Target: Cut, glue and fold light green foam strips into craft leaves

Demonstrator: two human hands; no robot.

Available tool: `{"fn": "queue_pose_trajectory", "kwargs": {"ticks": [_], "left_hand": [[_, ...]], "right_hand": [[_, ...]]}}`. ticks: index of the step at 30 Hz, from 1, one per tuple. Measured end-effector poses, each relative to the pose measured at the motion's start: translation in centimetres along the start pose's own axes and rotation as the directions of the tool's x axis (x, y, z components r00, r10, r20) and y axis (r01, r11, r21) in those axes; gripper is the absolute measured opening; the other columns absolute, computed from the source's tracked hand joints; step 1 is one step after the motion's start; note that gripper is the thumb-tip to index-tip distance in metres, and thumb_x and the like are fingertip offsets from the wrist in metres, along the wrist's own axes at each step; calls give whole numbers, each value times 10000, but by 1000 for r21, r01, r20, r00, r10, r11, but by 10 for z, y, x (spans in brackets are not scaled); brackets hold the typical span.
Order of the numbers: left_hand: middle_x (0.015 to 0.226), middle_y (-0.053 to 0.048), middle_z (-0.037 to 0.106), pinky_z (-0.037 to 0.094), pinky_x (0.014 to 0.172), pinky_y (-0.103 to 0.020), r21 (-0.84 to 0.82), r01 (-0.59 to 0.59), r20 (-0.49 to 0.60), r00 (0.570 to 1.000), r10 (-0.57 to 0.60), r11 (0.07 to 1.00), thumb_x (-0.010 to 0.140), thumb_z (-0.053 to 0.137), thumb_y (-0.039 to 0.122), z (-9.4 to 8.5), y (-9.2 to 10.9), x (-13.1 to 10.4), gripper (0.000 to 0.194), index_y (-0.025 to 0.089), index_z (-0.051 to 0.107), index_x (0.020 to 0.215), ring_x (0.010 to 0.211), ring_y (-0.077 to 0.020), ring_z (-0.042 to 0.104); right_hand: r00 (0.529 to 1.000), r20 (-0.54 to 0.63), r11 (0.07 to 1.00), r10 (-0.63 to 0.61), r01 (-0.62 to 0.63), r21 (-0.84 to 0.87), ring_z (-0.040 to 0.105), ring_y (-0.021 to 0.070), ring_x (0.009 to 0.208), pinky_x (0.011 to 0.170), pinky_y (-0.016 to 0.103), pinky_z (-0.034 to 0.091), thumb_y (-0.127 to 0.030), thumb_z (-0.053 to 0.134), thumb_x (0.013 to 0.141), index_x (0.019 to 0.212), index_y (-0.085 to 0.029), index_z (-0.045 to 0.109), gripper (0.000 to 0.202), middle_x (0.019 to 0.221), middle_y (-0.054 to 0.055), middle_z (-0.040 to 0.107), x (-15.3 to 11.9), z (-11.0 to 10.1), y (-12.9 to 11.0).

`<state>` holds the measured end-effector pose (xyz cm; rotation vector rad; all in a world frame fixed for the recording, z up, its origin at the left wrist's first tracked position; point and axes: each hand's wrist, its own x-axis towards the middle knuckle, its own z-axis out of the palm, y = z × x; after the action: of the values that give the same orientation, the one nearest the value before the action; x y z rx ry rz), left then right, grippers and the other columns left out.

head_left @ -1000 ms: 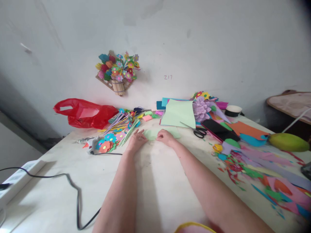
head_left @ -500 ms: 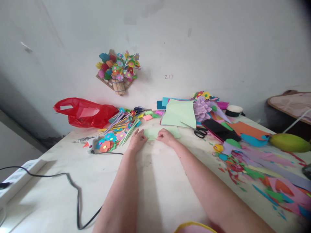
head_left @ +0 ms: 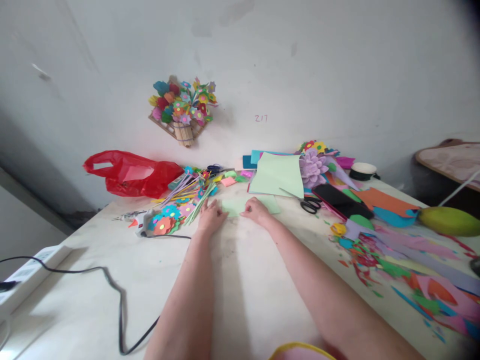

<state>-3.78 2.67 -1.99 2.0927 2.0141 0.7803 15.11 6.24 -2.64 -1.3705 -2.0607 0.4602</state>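
Note:
A strip of pale green craft paper [head_left: 235, 206] lies flat on the table, crosswise in front of me. At its left end is my left hand [head_left: 212, 216], with fingers bent and the thumb and index fingertips pressed together on the paper's near corner. My right hand [head_left: 257, 211] pinches the near edge around the middle, its fingers curled in. The right end of the strip shows beyond the right hand. Right behind it rests a larger pale green sheet [head_left: 277, 172], with black-handled scissors [head_left: 310, 205] lying partly across its corner.
Left are a glue gun [head_left: 142, 223] with a black cord, paper flowers [head_left: 165, 224], thin green paper sticks [head_left: 197, 204] and a red plastic bag [head_left: 131, 175]. Right are a phone [head_left: 341, 201], a white-topped roll [head_left: 362, 171], a yellow-green oval object [head_left: 448, 221] and colourful scraps [head_left: 393, 270].
My right hand's fingertips have shifted slightly left along the paper's near edge. The left hand stays almost where it was, and the camera view has moved a touch.

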Motion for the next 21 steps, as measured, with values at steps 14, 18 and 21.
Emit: {"fn": "queue_pose_trajectory", "kwargs": {"ticks": [14, 18, 21], "left_hand": [[1329, -93, 377, 70, 1014, -509, -108, 93, -50, 994, -99, 990, 597, 654, 355, -1, 4, -1, 249, 177, 549, 737, 1291, -349, 16], [1328, -83, 378, 23, 1031, -501, -88, 22, -97, 995, -30, 996, 615, 640, 347, 2, 5, -1, 386, 211, 548, 964, 1302, -314, -8], [1353, -78, 342, -22, 1029, -510, 28, -26, -107, 994, 29, 999, 624, 616, 417, 6, 11, -2, 507, 239, 512, 1087, 1302, -302, -61]], "right_hand": [[1000, -25, 994, -5, 2, -112, 508, 138, 759, 709, 244, 390, -365, 664, 630, 601, -166, 573, 221, 859, 54, 524, -1, 4, -5], [999, -31, 991, -7, 3, -135, 512, 143, 738, 686, 247, 391, -374, 665, 627, 608, -165, 573, 230, 851, 60, 530, -1, 4, -6], [999, -40, 989, -18, 12, -147, 517, 144, 743, 689, 245, 391, -369, 666, 628, 608, -164, 574, 226, 845, 61, 533, -2, 5, -6]]}}
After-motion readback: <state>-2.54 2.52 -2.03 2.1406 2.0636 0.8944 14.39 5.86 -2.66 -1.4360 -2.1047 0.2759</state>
